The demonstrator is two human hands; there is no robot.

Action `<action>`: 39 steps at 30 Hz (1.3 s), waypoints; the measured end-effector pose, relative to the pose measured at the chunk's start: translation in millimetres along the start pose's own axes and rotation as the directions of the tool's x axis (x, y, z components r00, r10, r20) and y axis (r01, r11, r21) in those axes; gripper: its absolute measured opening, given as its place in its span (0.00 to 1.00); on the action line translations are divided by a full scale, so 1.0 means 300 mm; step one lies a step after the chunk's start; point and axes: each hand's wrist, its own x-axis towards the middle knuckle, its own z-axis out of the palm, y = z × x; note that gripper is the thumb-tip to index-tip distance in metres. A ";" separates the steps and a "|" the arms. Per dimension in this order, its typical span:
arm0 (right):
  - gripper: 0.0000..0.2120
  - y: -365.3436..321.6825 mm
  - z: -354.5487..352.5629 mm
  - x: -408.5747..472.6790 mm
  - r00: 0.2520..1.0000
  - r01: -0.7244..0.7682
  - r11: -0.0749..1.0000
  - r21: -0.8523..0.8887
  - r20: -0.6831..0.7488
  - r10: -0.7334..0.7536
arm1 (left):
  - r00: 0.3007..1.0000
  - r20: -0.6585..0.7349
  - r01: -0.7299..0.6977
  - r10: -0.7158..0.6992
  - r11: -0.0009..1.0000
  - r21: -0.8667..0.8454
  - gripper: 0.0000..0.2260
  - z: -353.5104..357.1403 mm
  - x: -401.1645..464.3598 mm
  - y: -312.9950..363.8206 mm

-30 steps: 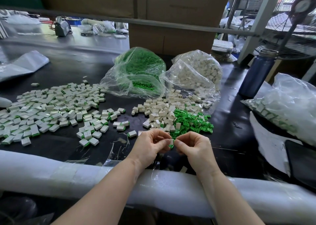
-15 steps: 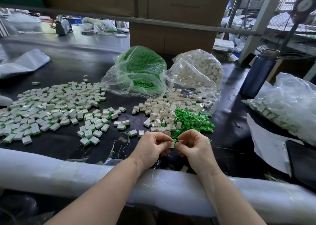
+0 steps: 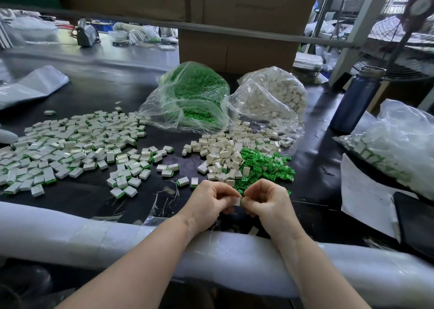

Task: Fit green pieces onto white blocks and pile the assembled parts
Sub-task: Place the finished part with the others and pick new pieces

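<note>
My left hand [image 3: 207,202] and my right hand [image 3: 267,202] meet over the near edge of the black table [image 3: 98,198], fingertips pinched on one small white block [image 3: 237,201] between them. A sliver of green shows at its top; my fingers hide the rest. Just beyond lie loose white blocks [image 3: 223,153] and loose green pieces [image 3: 265,168]. A wide spread of assembled white-and-green parts [image 3: 70,149] covers the table's left side.
A clear bag of green pieces [image 3: 190,97] and a clear bag of white blocks [image 3: 272,97] stand behind the loose heaps. A blue bottle [image 3: 357,99], a bag of assembled parts [image 3: 399,149], papers and a dark tablet sit right. White foam padding [image 3: 70,231] lines the near edge.
Both hands stay together at the same spot. The piece between the fingertips showed green a second ago; now mostly the white block's face shows.
</note>
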 end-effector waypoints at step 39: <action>0.07 -0.003 0.016 0.001 0.996 -0.073 0.990 0.119 -0.047 0.079 | 0.999 -0.038 -0.026 0.028 0.998 0.052 0.07 -0.003 0.014 -0.023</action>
